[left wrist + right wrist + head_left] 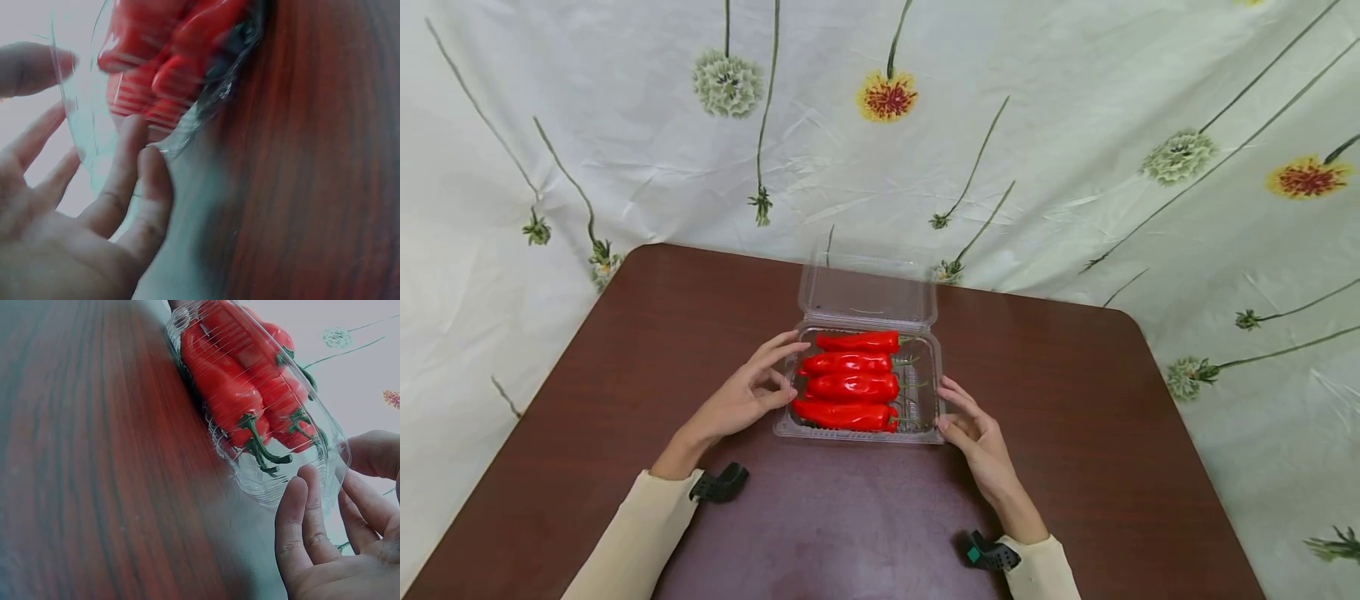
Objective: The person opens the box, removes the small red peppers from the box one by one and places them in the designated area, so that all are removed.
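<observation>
At both ends of the clear plastic hinged box (857, 437), glossy red peppers (850, 387) inside and brown wood-grained table (1045, 392) beneath, the bare left hand (741, 395) and bare right hand (982, 438) pinch its rim between thumb and fingers, probably to steady it level.

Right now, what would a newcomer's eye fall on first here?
Probably the red peppers, lying in the clear box near the head view's centre, the lid open behind them. Next, the left hand and right hand at the box's left and right ends, then the flowered cloth behind the table.
</observation>
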The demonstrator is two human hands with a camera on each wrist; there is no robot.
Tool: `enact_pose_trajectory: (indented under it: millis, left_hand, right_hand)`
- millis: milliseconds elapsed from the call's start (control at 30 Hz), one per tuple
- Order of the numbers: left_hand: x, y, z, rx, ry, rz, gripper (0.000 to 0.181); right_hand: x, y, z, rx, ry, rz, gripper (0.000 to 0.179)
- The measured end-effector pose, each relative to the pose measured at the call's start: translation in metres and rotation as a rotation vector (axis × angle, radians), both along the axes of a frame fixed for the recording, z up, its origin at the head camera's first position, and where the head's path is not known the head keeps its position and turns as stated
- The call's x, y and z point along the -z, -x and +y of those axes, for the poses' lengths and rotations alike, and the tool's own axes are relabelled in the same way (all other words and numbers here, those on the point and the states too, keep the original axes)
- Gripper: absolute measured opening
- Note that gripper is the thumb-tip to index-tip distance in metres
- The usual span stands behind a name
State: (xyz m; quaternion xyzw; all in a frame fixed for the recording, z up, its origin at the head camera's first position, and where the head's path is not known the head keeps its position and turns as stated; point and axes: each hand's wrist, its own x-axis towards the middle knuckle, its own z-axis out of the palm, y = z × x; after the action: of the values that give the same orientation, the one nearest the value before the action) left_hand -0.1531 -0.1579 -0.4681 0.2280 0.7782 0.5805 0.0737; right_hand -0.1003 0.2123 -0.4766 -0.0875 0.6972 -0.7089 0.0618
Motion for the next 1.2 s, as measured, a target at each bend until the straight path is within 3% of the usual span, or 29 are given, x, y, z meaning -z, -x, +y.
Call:
enact_pose_trajectory:
  millis: [67,200,567,767,967,1200]
  left_hand:
    - [0.001,0.002,0.0,0.041,0.003,-0.017,0.066]
    - [0.003,0.005,0.001,0.066,0.015,-0.024,0.068]
    - [0.005,0.003,0.001,0.069,0.013,0.0,0.067]
    - [0.003,0.003,0.001,0.063,0.004,-0.033,0.067]
    - [0.003,0.002,0.001,0.057,0.003,-0.044,0.066]
    - [0.003,0.003,0.0,0.053,0.019,-0.039,0.064]
  right_hand:
    - [0.001,-0.001,0.002,-0.008,0.004,0.003,0.05]
    - [-0.001,0.0,0.006,-0.014,-0.028,0.051,0.049]
    - [-0.024,0.016,0.002,0.084,-0.365,0.272,0.043]
    - [-0.039,0.022,-0.019,0.013,-0.447,0.375,0.046]
    - [-0.051,0.025,-0.044,-0.105,-0.469,0.415,0.047]
    - [-0.057,0.027,-0.066,-0.178,-0.558,0.548,0.042]
